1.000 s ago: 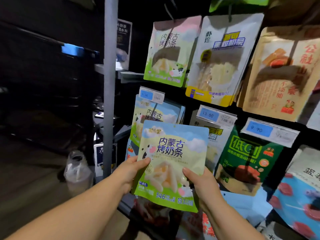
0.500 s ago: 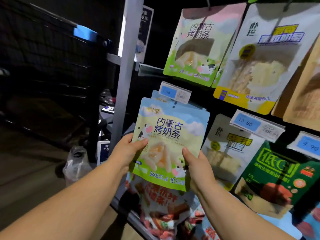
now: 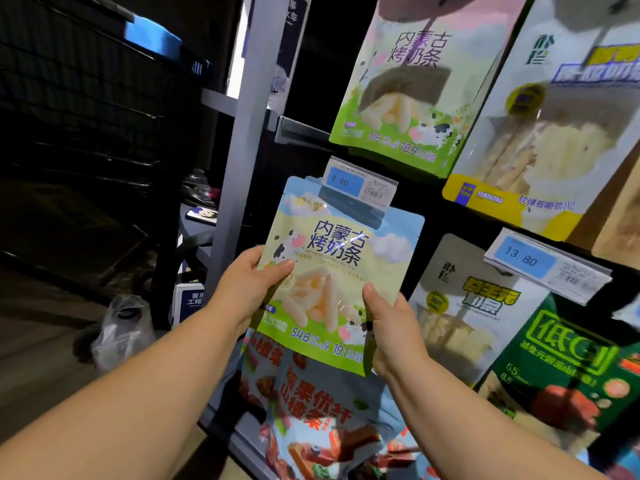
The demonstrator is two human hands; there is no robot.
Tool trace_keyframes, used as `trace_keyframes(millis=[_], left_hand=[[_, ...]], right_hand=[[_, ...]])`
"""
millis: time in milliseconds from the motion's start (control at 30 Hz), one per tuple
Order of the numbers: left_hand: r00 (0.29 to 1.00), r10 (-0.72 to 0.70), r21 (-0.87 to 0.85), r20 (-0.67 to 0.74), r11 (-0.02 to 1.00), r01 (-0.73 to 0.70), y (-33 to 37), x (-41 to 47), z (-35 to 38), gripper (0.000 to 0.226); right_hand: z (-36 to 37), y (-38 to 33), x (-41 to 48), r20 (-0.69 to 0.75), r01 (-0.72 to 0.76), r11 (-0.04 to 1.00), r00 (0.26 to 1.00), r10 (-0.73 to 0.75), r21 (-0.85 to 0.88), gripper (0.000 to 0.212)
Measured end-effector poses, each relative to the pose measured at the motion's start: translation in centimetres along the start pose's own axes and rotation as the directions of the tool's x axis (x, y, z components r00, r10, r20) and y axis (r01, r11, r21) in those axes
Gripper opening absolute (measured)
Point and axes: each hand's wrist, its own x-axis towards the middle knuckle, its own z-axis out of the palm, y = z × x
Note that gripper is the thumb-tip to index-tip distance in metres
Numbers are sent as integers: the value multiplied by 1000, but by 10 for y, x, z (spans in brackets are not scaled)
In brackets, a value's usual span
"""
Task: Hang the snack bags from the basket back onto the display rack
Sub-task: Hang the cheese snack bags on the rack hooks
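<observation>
With left hand [image 3: 242, 291] and right hand [image 3: 394, 336] apart, pinching the snack bag [image 3: 332, 251] by its lower side edges, thumbs on the front. Held upright between them, top edge behind the price tag [image 3: 358, 187] just above the hands, against the display rack [image 3: 249, 133]. Below the hands, a blue bag [image 3: 311, 407] hanging

1. the top edge of the blue-and-green milk-stick snack bag [image 3: 332, 258] is hidden behind the white-and-blue price tag [image 3: 358, 187].
2. the bag hides all but the thumbs of the left hand [image 3: 247, 289] and right hand [image 3: 394, 330].
3. the pale blue fruit-strip bag [image 3: 311, 410] is blurred and cut off at the bottom edge.
</observation>
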Motion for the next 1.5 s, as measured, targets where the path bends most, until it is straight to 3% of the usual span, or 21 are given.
trace_keyframes(millis=[533, 733, 1000, 1167, 1367, 1500], left_hand=[[1000, 22, 43, -8, 999, -21, 0, 12, 1, 17], [997, 9, 86, -82, 996, -2, -7, 20, 5, 39], [993, 54, 350, -105, 937, -14, -17, 27, 24, 58], [992, 34, 524, -118, 851, 33, -27, 34, 29, 101], [982, 19, 624, -186, 774, 103, -28, 25, 40, 79], [968, 44, 632, -245, 765, 125, -31, 18, 55, 71]], right_hand=[[6, 0, 13, -35, -16, 1000, 999, 16, -14, 14], [7, 3, 19, -49, -23, 999, 999, 21, -44, 10], [9, 15, 37, -121, -48, 994, 992, 36, -100, 7], [6, 16, 43, -110, -48, 979, 994, 27, -198, 13], [0, 16, 35, -119, -54, 947, 993, 16, -316, 17], [-9, 12, 22, -134, -30, 925, 991, -23, -378, 47]])
